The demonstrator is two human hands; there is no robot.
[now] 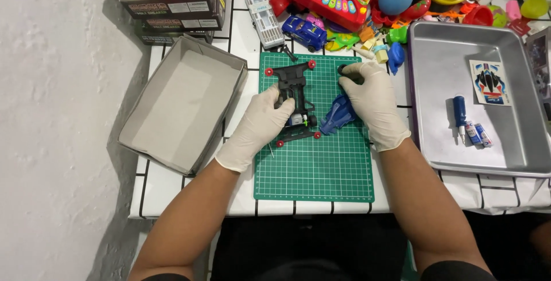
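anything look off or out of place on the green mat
The black toy car chassis lies bare under the left hand, its blue plastic body shell off beside it under the right hand. Nothing looks spilled or broken.

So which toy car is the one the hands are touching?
The black car frame with small red rollers on the green mat. The left hand rests on it, while the blue toy car and white toy truck sit untouched farther back.

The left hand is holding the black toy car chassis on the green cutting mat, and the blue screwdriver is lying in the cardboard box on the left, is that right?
Not quite. The left hand does hold the black toy car chassis on the green cutting mat, but the blue screwdriver lies in the metal tray on the right, not in the cardboard box. The head view shows it.
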